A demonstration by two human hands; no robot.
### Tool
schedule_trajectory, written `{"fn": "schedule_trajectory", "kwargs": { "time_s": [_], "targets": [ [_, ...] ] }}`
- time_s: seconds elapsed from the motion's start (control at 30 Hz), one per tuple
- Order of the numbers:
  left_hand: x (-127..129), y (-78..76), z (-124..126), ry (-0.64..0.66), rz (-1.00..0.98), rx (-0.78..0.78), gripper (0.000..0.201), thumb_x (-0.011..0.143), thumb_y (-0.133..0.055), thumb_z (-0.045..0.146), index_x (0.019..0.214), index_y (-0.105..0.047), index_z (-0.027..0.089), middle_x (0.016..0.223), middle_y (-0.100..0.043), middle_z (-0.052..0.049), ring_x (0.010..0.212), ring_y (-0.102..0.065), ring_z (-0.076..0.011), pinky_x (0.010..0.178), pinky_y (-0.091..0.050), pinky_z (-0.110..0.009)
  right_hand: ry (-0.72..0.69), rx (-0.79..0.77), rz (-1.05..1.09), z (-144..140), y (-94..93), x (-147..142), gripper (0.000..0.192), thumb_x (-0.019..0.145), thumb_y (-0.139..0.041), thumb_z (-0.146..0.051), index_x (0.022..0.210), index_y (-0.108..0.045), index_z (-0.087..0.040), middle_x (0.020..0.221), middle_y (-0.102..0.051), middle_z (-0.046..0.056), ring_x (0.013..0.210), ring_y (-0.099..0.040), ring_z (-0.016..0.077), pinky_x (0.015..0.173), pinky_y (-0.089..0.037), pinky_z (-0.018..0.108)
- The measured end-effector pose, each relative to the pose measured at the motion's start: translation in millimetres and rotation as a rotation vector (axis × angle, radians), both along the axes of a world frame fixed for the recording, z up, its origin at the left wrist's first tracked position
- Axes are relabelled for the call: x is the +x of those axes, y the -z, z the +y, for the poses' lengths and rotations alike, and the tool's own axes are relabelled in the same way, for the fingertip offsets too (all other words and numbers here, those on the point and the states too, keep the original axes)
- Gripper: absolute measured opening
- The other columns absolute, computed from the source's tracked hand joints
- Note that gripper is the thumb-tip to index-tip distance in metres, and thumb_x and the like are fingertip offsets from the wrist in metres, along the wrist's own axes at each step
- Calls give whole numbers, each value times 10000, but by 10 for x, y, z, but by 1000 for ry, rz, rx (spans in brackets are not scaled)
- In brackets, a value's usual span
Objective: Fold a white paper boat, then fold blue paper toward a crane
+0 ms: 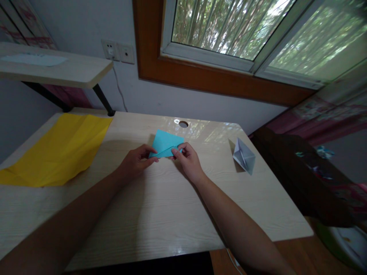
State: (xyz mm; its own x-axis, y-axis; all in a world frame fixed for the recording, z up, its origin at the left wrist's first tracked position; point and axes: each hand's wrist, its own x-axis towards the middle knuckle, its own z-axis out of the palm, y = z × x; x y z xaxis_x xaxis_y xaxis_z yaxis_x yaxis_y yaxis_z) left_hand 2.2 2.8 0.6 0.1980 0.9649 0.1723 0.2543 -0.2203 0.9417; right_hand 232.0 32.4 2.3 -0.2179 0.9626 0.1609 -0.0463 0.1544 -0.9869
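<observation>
Here, blue folded paper [165, 143] (no writing legible) in both grips, left hand [134, 161] and right hand [187, 160] pinched together on it.

Folded blue paper [166, 143] lies flat on the desk, mid-table.

the folded paper [165, 143] pinched between the left hand [137, 160] and the right hand [187, 160] is plain light blue. the sheet [57, 151] lying flat to the left is bright yellow, unpatterned, with faint creases. the folded paper boat [243, 156] on the right is pale grey-white. the table [160, 206] is pale beige with a fine wood-grain pattern. the window frame [206, 78] is orange-brown wood with a white inner frame. the wall sockets [117, 50] are white.
</observation>
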Motion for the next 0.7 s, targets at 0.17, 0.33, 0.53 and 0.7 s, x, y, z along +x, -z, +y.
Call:
{"fn": "schedule_trajectory", "kwargs": {
  "time_s": [0.17,0.33,0.53,0.7],
  "targets": [
    [18,39,-5,-24,-50,25,373,808,-762,412,1083,-619,205,892,-721,-26,866,-712,-190,818,-557,-318,-24,0,13,-9,-19,4,323,880,-692,-500,831,-523,-230,697,-677,-17,680,-644,153,665,-484,291],
    [10,52,9,-67,24,95,353,791,-780,439,1032,-647,217,874,-716,-7,816,-700,-172,761,-561,-290,-7,-21,15,-17,-29,2,345,862,-705,-524,835,-531,-227,666,-642,-33,667,-661,155,644,-479,286],
    [-16,11,8,-30,75,164,297,827,-761,440,1004,-680,215,852,-729,-5,769,-689,-153,708,-527,-254,-26,-44,58,-23,-35,-9,337,855,-714,-519,832,-538,-232,671,-620,-41,662,-664,146,644,-487,275],
    [-19,-14,-2,-45,131,220,268,842,-747,441,976,-703,213,840,-732,-1,747,-675,-141,693,-516,-244,-65,-52,27,-35,-75,-11,340,813,-748,-530,886,-607,-229,736,-665,-24,662,-652,146,659,-501,287]
  ]
}}
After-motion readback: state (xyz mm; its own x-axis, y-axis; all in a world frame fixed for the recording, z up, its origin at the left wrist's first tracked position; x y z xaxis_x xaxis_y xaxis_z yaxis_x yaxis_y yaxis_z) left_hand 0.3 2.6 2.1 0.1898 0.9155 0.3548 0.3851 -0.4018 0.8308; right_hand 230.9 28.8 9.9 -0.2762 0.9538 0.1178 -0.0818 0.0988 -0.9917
